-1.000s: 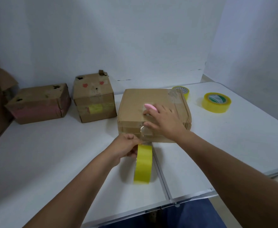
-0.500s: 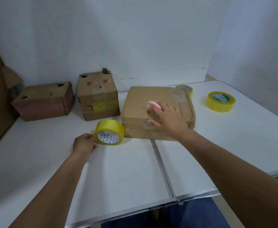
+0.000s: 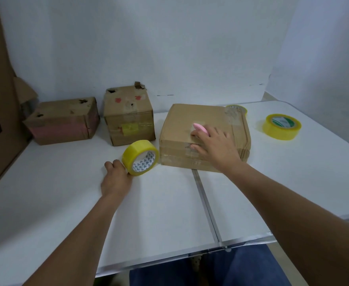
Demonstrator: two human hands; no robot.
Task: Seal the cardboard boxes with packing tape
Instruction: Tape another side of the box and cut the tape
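resting right hand (image 3: 215,145) on flat box (image 3: 182,129), left hand (image 3: 116,176) beside tape roll (image 3: 141,157)

white table (image 3: 66,193), white wall (image 3: 149,48)
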